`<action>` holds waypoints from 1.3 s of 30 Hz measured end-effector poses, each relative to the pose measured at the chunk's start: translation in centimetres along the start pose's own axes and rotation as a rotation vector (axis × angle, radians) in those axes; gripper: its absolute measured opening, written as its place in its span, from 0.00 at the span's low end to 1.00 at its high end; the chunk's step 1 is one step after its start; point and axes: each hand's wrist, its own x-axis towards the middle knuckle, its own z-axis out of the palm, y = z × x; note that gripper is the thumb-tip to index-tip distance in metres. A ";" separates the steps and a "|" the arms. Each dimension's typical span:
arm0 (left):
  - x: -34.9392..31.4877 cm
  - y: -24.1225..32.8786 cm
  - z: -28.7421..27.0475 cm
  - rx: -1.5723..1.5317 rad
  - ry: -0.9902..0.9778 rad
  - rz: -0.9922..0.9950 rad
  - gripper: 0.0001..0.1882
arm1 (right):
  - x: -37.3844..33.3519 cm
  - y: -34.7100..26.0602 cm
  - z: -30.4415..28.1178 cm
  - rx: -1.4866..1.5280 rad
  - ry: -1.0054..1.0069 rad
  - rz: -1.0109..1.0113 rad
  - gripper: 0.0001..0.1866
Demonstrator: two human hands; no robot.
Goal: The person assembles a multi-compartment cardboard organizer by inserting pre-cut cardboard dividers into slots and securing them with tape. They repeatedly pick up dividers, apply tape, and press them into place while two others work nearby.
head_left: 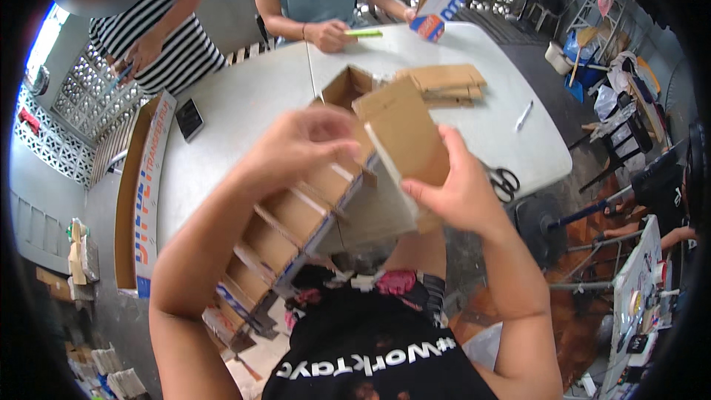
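Note:
My right hand (463, 189) grips a brown cardboard piece (407, 130), thumb on its near face and fingers along its right edge. A pale strip runs down the left side of that piece. Close to its upper left side is my left hand (315, 141), its fingers curled and smeared by motion, so whether it pinches anything is unclear. Under my left forearm lies a long cardboard box divided into compartments (296, 211), slanting from the table toward my lap. Its far end (348, 85) shows beyond my hands.
Flat cardboard pieces (444, 83) are stacked on the white table (248, 96). Black-handled scissors (503, 181), a pen (523, 116) and a phone (190, 119) lie there too. A long cardboard tray (141, 200) stands left. Across the table, one person holds printed cardboard (433, 18); another stands left.

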 end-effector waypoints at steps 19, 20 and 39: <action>3.1 -4.1 -5.0 -0.152 0.244 0.127 0.21 | 3.1 -0.1 0.6 -0.252 -0.079 0.147 0.31; 4.4 -4.5 -7.0 0.036 0.264 0.192 0.21 | 4.9 -0.9 0.5 -0.305 -0.099 0.181 0.30; 14.2 -13.7 -7.6 -0.095 0.041 -0.092 0.09 | 14.9 0.6 4.6 -0.813 -0.347 0.115 0.31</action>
